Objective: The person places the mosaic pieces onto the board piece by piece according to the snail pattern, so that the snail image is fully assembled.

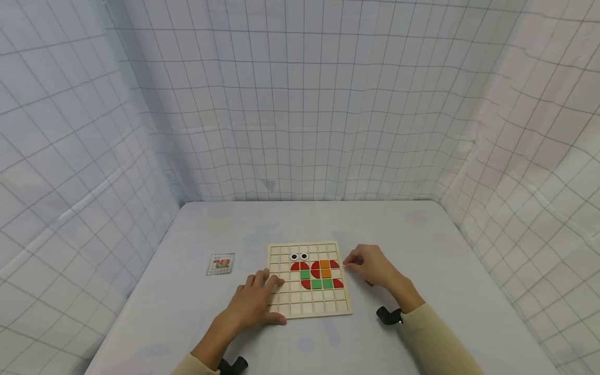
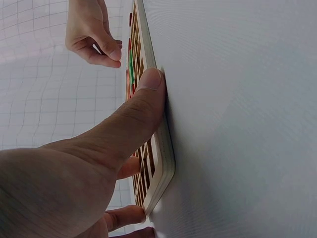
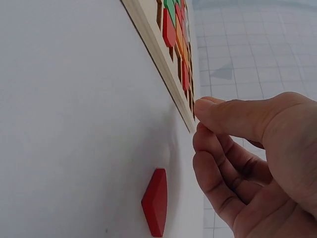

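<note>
A square wooden grid board (image 1: 309, 304) lies on the table, with red, green and orange tiles and two eye-shaped pieces (image 1: 299, 257) in its cells. My left hand (image 1: 253, 302) holds its near left corner, the thumb (image 2: 133, 114) along the front edge and the fingers at the left side, the index reaching over the cells. Beside the right edge, my right hand (image 1: 372, 263) has curled fingers, thumb tip against the index; no piece shows between them. Under that hand, a loose red piece (image 3: 156, 203) lies on the table, mostly hidden in the head view.
A small card (image 1: 220, 264) printed with a grid and a coloured figure lies left of the board. The white table (image 1: 309, 219) is bordered by grid-patterned cloth walls (image 1: 304, 104) at the back and sides. Black wrist devices (image 1: 389, 315) sit close to the table.
</note>
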Action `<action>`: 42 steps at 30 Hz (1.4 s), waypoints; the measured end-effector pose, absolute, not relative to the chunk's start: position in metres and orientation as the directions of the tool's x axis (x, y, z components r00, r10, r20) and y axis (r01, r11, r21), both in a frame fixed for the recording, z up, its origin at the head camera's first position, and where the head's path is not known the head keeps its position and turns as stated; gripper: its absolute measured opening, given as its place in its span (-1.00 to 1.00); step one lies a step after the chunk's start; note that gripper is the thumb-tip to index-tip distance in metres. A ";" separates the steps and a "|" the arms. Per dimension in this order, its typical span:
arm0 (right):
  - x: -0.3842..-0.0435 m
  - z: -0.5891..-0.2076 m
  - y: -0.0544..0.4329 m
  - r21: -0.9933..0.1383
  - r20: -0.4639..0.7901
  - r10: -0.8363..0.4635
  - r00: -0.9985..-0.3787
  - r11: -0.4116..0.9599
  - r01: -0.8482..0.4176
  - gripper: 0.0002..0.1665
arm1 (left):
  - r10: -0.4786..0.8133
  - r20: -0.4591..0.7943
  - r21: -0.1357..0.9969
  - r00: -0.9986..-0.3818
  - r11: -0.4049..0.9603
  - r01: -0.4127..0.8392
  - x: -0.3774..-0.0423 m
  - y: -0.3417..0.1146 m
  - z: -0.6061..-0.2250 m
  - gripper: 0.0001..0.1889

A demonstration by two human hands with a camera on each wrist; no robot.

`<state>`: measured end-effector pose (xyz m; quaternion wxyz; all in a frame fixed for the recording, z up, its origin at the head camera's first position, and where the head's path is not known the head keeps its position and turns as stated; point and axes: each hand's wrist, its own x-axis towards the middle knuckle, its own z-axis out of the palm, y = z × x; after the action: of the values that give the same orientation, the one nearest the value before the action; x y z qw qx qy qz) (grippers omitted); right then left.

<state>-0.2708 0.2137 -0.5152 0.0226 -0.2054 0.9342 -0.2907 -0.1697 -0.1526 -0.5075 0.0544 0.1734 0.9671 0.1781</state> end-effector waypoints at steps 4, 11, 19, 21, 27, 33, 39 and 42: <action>-0.266 -0.514 0.228 -0.555 0.059 -0.387 -0.920 0.754 -0.352 -0.93 | 0.333 -0.073 0.392 -0.940 0.876 0.280 -0.170 -0.151 -0.504 -0.05; -0.251 -0.509 0.255 -0.572 0.002 -0.373 -0.928 0.761 -0.308 -0.84 | 0.320 -0.092 0.380 -0.943 0.886 0.264 -0.168 -0.149 -0.503 -0.04; -0.240 -0.511 0.273 -0.574 -0.004 -0.428 -0.904 0.741 -0.348 -0.76 | 0.306 -0.095 0.367 -0.947 0.895 0.252 -0.171 -0.149 -0.504 -0.04; -0.240 -0.513 0.274 -0.576 0.007 -0.437 -0.899 0.733 -0.361 -0.79 | 0.306 -0.093 0.365 -0.947 0.896 0.254 -0.171 -0.149 -0.503 -0.04; -0.239 -0.515 0.275 -0.602 0.006 -0.452 -0.892 0.711 -0.365 -0.84 | 0.306 -0.100 0.379 -0.947 0.891 0.248 -0.170 -0.149 -0.503 -0.04; -0.240 -0.516 0.274 -0.611 0.026 -0.471 -0.882 0.691 -0.387 -0.79 | 0.312 -0.098 0.381 -0.945 0.889 0.254 -0.169 -0.150 -0.504 -0.04; -0.243 -0.516 0.273 -0.605 0.056 -0.460 -0.886 0.690 -0.396 -0.81 | 0.315 -0.090 0.369 -0.945 0.891 0.263 -0.170 -0.150 -0.504 -0.04; -0.242 -0.517 0.273 -0.597 0.078 -0.460 -0.884 0.689 -0.411 -0.83 | 0.313 -0.095 0.376 -0.945 0.890 0.257 -0.169 -0.149 -0.503 -0.04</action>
<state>-0.2423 0.2728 -0.5166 0.0387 -0.2373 0.9182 -0.3149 -0.1692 -0.1492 -0.5029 0.0767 0.1468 0.9692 0.1824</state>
